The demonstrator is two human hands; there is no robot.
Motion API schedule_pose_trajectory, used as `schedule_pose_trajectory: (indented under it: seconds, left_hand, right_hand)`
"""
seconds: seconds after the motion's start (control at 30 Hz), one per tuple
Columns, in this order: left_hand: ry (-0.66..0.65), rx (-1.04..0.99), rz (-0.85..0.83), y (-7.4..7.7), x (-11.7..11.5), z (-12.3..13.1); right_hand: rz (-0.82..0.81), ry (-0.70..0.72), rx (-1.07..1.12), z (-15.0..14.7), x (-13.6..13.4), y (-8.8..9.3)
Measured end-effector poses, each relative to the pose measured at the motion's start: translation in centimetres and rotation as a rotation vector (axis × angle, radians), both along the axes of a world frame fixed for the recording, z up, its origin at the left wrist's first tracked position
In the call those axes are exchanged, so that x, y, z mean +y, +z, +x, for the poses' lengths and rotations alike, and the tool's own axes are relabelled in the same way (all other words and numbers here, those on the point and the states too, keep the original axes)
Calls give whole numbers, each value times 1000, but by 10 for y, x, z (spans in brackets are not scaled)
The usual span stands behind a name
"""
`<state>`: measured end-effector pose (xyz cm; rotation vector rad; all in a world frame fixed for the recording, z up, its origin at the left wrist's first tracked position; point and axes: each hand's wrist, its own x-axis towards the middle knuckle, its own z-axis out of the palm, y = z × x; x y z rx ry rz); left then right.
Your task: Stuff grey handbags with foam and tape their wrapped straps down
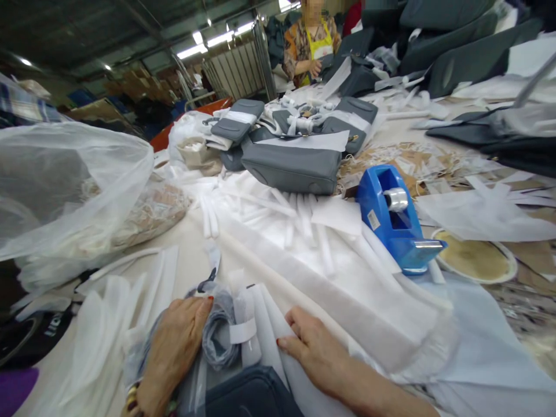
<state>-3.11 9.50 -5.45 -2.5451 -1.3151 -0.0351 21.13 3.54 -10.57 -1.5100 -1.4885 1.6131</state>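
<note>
At the bottom centre lies a dark blue-grey bag. Above it sits a coiled strap in clear plastic, beside a white foam-wrapped piece. My left hand rests closed over plastic-wrapped material just left of the coil; what it grips is hidden beneath it. To the right, my right hand has its thumb and bent fingers around the edge of a white foam sheet. A beaded bracelet circles my left wrist.
A blue tape dispenser stands right of centre, near a round tub. Grey bags are piled farther back. A large plastic bag is at left. Another person works across the table.
</note>
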Motion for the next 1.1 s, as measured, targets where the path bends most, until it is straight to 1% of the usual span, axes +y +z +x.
schedule_pose_trajectory:
  seconds: [0.07,0.13,0.23,0.3,0.33,0.43,0.5,0.6,0.63,0.73,0.77,0.8,0.87,0.97,1.1]
  left_hand:
    - [24,-66,28,-3,-1,2]
    - [48,-136,14,-6,-1,1]
    - [25,-211,-22,-11,1,-6]
    - [15,-217,3,-15,3,-12]
    - [32,-206,19,-16,4,-15]
    - [102,-151,7,-19,4,-21]
    - [136,-137,0,-20,4,-22]
    - [193,-166,5,-21,3,-22]
    - [204,-176,-4,-21,3,-22]
    - [234,-186,-33,-20,4,-23]
    - [242,-181,-42,-20,5,-24]
    - [248,-177,-48,-19,5,-25]
    - [253,-165,-56,-19,5,-27]
    - [245,-170,-52,-20,5,-30]
    - [279,-207,-66,-20,5,-31]
  right_hand:
    - [-22,-1,2,-1,0,1]
    - [-40,-3,33,-6,2,-1]
    - [-24,-30,85,-21,11,-7]
    - [-3,-52,84,-32,20,-10]
    - [7,-52,59,-36,25,-10]
    - [41,17,-67,-39,33,-3]
    - [61,111,-140,-34,33,4]
    - [92,248,-140,-22,25,13]
    - [149,282,-125,-18,22,14]
    - [440,356,-131,-5,11,15]
    - [512,375,-152,1,7,14]
    - [537,389,-165,7,3,13]
    - [477,392,-144,21,-5,12]
    - [377,392,-58,44,-15,11]
    - [380,532,32,66,-18,10]
